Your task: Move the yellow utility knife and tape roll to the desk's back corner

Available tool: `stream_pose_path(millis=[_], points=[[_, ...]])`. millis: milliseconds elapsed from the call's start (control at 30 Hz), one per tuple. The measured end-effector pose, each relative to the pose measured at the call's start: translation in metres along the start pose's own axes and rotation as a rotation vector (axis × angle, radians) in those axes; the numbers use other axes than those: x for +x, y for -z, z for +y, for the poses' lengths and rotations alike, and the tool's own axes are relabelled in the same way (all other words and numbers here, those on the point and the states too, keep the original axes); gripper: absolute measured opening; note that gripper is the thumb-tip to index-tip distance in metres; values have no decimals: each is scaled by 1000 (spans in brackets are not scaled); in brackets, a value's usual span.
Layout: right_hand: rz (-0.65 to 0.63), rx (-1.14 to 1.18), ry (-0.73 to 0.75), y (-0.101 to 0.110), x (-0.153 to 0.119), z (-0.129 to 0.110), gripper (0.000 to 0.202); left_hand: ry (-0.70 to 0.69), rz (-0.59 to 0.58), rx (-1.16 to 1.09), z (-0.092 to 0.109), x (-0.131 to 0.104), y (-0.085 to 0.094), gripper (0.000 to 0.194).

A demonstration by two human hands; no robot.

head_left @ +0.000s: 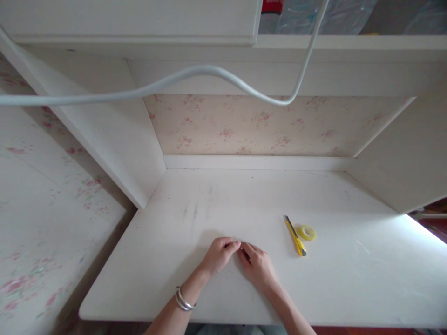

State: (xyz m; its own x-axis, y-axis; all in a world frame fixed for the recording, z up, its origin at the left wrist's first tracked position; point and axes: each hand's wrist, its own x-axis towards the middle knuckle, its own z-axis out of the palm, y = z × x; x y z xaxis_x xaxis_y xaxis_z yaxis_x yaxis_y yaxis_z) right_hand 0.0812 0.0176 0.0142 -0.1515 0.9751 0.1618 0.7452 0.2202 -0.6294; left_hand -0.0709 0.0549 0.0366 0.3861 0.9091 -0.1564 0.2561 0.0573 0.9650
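Note:
Both hands meet over the front middle of the white desk [153, 270], fingertips touching. My left hand [220, 253], with silver bangles [183, 300] on its wrist, is closed, thumb pressed against the fingers. My right hand [256, 265] is closed too, its fingers curled in beside the left thumb. Whatever lies between the fingertips is too small or hidden to make out. To the right of the hands a yellow box cutter [295, 236] lies with its dark tip pointing away. Touching or nearly touching it is a roll of yellow tape [307, 232], lying flat.
A white cable [209, 70] hangs across the upper view. Above the desk is a white cabinet [139, 21], with plastic-wrapped items [300, 16] on its open shelf. Side panels [115, 135] and a flowered wall [226, 125] enclose the desk's back.

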Motion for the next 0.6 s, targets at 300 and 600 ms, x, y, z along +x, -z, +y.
stream_pose_path(millis=[300,600], points=[[8,-39,20,0,1,-1,25,8,-11,-5,-1,0,0,44],[4,-34,16,-2,0,1,24,12,-16,-8,0,0,0,44]])
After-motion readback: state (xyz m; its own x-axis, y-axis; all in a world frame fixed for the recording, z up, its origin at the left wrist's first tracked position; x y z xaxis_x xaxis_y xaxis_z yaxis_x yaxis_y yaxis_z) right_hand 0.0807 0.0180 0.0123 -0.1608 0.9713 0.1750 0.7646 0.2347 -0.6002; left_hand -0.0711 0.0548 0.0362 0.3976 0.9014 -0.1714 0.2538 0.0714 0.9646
